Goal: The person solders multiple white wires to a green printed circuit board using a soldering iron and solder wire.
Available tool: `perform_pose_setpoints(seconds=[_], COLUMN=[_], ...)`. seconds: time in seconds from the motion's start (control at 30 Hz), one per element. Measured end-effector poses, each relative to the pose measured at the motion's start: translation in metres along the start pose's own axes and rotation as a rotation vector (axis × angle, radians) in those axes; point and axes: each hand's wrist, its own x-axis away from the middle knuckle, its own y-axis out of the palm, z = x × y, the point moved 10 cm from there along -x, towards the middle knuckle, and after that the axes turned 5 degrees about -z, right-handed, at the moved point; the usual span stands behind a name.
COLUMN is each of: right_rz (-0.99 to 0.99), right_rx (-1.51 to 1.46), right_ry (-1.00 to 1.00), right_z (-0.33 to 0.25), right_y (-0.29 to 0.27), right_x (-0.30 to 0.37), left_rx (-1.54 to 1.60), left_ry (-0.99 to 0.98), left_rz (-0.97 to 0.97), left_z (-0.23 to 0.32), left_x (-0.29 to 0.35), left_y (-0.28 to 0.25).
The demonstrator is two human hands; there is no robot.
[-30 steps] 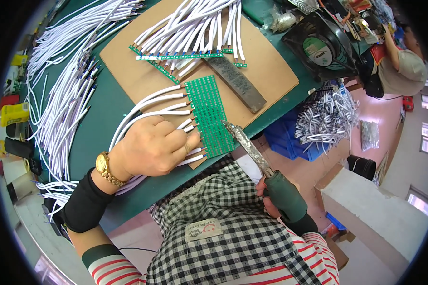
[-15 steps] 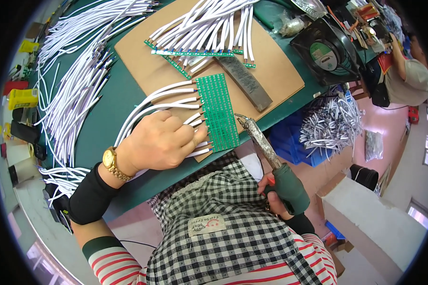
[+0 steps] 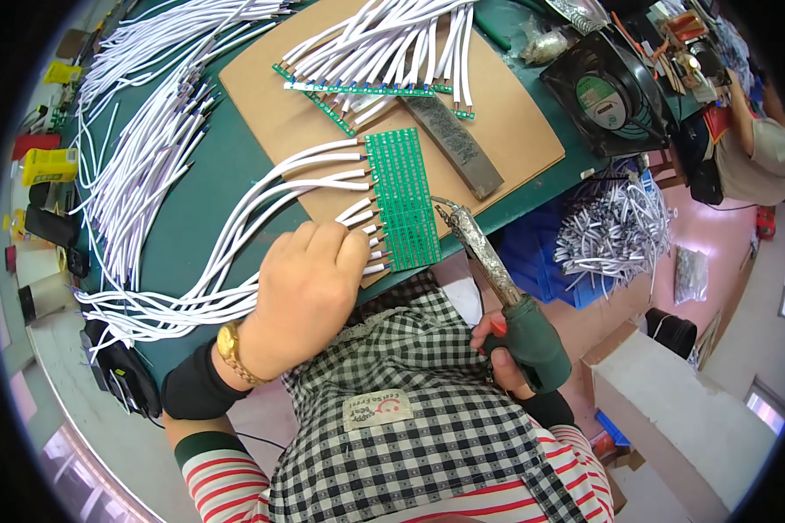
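My left hand [image 3: 310, 279], with a gold watch [image 3: 229, 349] at its wrist, is closed over white wires [image 3: 227, 248] beside a green circuit board [image 3: 401, 200]. Its fingertips are hidden underneath. Several wire ends meet the board's left edge, and the wires trail left across the table. My right hand [image 3: 504, 366] grips a soldering gun [image 3: 534, 344] with a dark green body and a red trigger. Its metal tip points up and left, close to the board's right edge; whether it touches is hard to tell.
Brown cardboard [image 3: 515, 131] lies on the green table [image 3: 209, 200], bearing a dark metal bar [image 3: 453, 148] and more wired boards [image 3: 358, 89]. Wire bundles [image 3: 144, 174] lie at left. A black fan [image 3: 597, 91] stands right; below, a blue bin [image 3: 532, 261] borders heaped wires. Another person [image 3: 754, 157] sits far right.
My left hand has moved slightly down and away from the board's edge, uncovering more of the wires. My right hand and the soldering gun have barely moved.
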Motion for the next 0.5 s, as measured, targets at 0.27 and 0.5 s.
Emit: perform_pose_setpoints(seconds=[0.27,0.5], right_rz=[-0.116,-0.241], right_rx=[0.135,-0.541], right_ry=[-0.224,-0.306], right_z=[0.005,-0.004], right_y=[0.024,0.071], right_x=[-0.021,-0.083], left_rx=[-0.188,0.119], left_ry=[-0.161,-0.197], left_rz=[-0.091,-0.130], left_z=[0.001,-0.010], left_x=[0.003,-0.001], left_y=[0.001,0.003])
